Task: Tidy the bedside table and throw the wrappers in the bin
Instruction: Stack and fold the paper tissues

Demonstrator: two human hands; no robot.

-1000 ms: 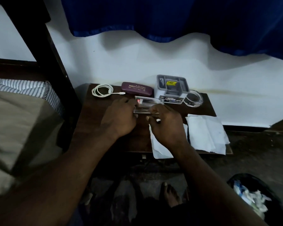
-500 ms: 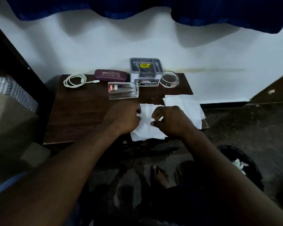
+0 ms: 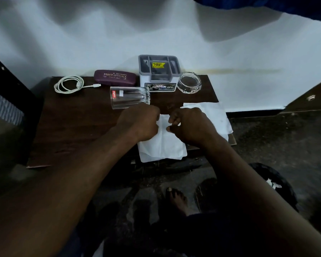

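A white paper wrapper (image 3: 162, 145) lies at the front edge of the dark wooden bedside table (image 3: 72, 123), hanging slightly over it. My left hand (image 3: 140, 124) and my right hand (image 3: 190, 126) sit side by side on its far part, fingers curled, each pinching the paper. A second white wrapper (image 3: 218, 117) lies just right of my right hand. The black bin (image 3: 283, 184) stands on the floor at the lower right, with white scraps inside.
A clear glass tumbler (image 3: 130, 97) lies on its side just beyond my left hand. Along the wall stand a coiled white cable (image 3: 69, 87), a maroon spectacle case (image 3: 115, 78), a grey organiser box (image 3: 158, 71) and a glass bowl (image 3: 189, 85). My bare foot (image 3: 175, 199) is below.
One second ago both hands held the tumbler. It now lies on the table, and both hands have drawn back onto the near wrapper.
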